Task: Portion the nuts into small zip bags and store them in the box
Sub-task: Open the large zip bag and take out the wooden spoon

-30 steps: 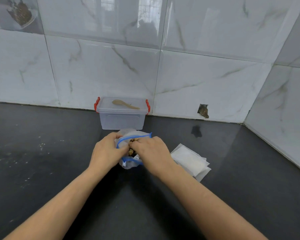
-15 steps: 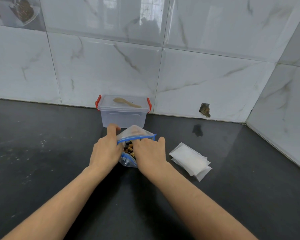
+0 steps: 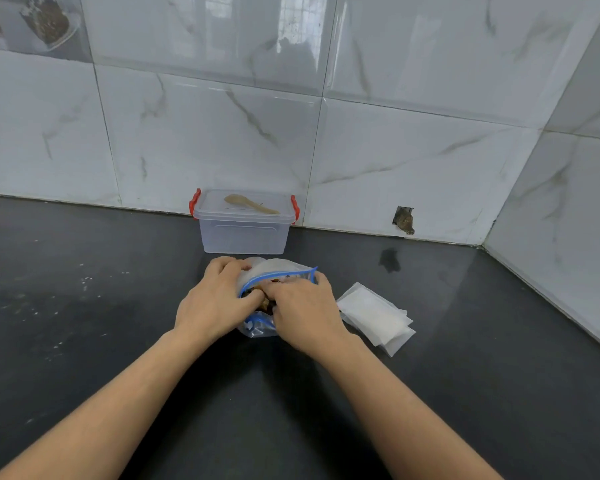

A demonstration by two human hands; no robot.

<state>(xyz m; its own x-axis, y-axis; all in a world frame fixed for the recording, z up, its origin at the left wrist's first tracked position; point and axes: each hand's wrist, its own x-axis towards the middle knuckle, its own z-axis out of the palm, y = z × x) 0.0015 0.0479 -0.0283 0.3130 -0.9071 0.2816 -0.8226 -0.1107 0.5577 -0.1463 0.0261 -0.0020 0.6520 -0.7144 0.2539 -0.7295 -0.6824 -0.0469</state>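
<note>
A clear zip bag with a blue zip strip (image 3: pixel 274 271) stands on the black counter, its mouth spread and brown nuts (image 3: pixel 265 301) showing inside. My left hand (image 3: pixel 213 299) grips the bag's left edge, fingers curled over the rim. My right hand (image 3: pixel 303 306) grips the right side, fingertips at the mouth. Behind the bag stands a clear plastic box (image 3: pixel 245 232) with red latches and its lid shut. A wooden spoon (image 3: pixel 250 204) lies on the lid. A stack of small empty zip bags (image 3: pixel 374 317) lies flat to the right of my right hand.
The black counter (image 3: pixel 84 323) runs into a corner where marble-look tiled walls meet at the back and right. A broken hole in the tile (image 3: pixel 404 220) sits low on the back wall.
Both hands shifted on the bag's mouth: the left fingers curled further over the rim and the right fingertips moved in toward the opening. The bag stayed where it was.
</note>
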